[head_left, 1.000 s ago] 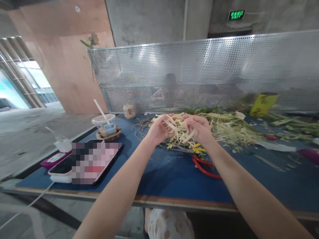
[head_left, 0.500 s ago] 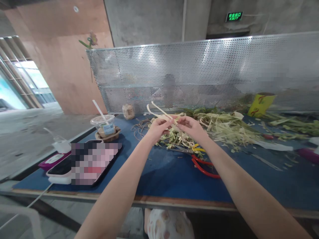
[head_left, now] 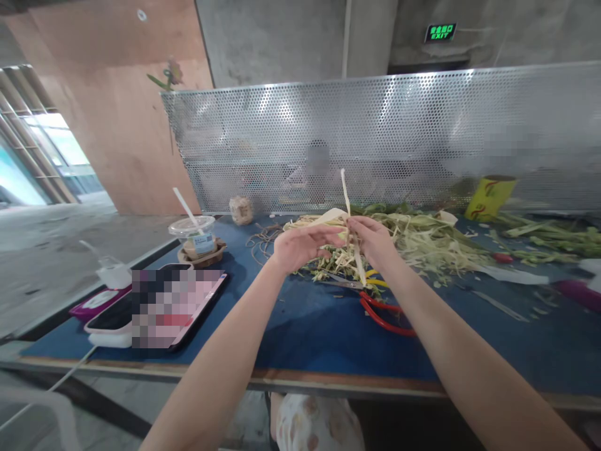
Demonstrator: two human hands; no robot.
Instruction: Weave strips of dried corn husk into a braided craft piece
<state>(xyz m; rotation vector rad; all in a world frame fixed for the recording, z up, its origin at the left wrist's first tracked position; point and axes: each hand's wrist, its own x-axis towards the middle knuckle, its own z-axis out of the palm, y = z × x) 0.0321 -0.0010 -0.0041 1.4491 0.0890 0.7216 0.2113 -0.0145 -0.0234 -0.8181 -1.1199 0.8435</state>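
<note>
At the left end of the blue tabletop (head_left: 300, 326) lie a white charger (head_left: 113, 274) and a phone (head_left: 188, 313), with a lidded plastic cup (head_left: 195, 237) behind them and a loose bundle of twine (head_left: 263, 238) further along. The left hand (head_left: 303, 247) is raised above the tabletop, its grip drawn nearly closed, fingertips meeting the pale strip (head_left: 345, 194) from the left. Whether it pinches the strip or only touches it cannot be told. The strip stands almost upright between the two hands, its thin tip above them and its lower end hanging down toward the scissors (head_left: 370, 283). The right hand (head_left: 375, 241) is just beside the left, about level with it, and its grip is closed on the strip with thumb and fingers pinched around its middle. Both hands are about equally near the strip. Under the right forearm lie red-handled pliers (head_left: 385, 316); behind and to the right spreads a heap of pale and green leaf strips (head_left: 432, 241), and a yellow cup (head_left: 491, 197) stands by the perforated screen (head_left: 422, 125).
</note>
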